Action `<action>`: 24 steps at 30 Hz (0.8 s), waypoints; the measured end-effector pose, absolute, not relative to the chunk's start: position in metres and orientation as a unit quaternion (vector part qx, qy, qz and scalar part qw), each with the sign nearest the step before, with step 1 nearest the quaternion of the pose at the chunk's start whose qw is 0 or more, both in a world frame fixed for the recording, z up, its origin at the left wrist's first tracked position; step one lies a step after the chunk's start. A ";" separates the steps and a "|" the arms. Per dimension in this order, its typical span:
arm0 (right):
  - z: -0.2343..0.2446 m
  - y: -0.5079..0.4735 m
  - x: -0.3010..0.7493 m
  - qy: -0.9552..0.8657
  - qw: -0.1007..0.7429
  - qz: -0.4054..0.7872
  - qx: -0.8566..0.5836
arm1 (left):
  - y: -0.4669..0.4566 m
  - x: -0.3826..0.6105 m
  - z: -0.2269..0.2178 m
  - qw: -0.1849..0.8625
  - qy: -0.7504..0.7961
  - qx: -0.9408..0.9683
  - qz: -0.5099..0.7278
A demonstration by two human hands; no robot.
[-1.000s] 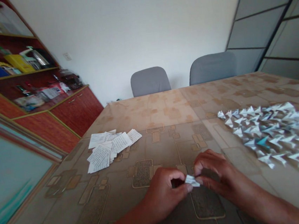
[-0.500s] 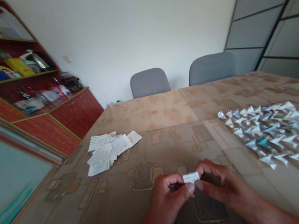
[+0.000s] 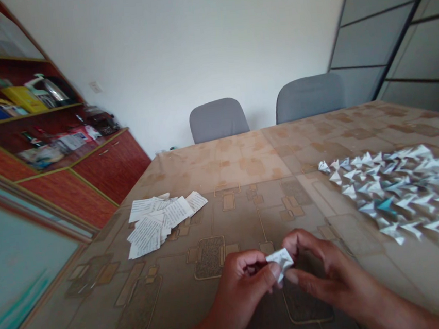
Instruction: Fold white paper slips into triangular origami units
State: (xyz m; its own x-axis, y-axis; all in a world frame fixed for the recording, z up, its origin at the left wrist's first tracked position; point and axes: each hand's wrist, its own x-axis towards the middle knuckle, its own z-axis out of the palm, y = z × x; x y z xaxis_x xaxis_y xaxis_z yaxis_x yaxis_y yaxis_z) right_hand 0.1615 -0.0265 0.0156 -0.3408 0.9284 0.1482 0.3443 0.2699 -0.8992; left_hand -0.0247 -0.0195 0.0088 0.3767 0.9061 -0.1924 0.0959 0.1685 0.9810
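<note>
A small folded piece of printed white paper [image 3: 280, 257] is held up over the near part of the table, with a crease and a pointed lower end showing. My left hand [image 3: 250, 280] pinches its left side, thumb on top and the fingers curled behind. At its right edge is my right hand [image 3: 316, 264], index finger by the upper corner and thumb at the lower right, fingers closed around that side. To the left lies a loose pile of printed paper slips [image 3: 159, 222]. Rows of folded paper pieces [image 3: 403, 183], one teal among them, spread at the right.
A patterned cloth covers the table [image 3: 238, 162]. Beyond its far edge stand two grey chairs [image 3: 218, 119] [image 3: 309, 98] against a white wall. At the left is a red-brown cabinet [image 3: 103, 168] with a kettle [image 3: 55, 91] and bottles on its shelves.
The paper has gone from a flat narrow strip to a tilted, partly unfolded shape with a pointed lower end. My right thumb and index finger have spread slightly apart. The view has shifted a little.
</note>
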 end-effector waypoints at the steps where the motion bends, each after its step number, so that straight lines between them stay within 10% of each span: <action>1: 0.017 -0.027 0.161 -0.722 0.371 0.379 -0.445 | -0.019 -0.024 0.009 0.630 0.448 0.539 0.333; 24: 0.017 -0.025 0.164 -0.737 0.364 0.385 -0.419 | -0.026 -0.021 0.008 0.641 0.446 0.528 0.333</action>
State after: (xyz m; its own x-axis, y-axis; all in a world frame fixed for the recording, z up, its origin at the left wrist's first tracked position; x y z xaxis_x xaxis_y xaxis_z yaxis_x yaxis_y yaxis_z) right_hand 0.1641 -0.0252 0.0174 -0.3841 0.8983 0.2134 0.3383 0.3520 -0.8727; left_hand -0.0208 -0.0258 0.0083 0.3811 0.8981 -0.2195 0.0434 0.2197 0.9746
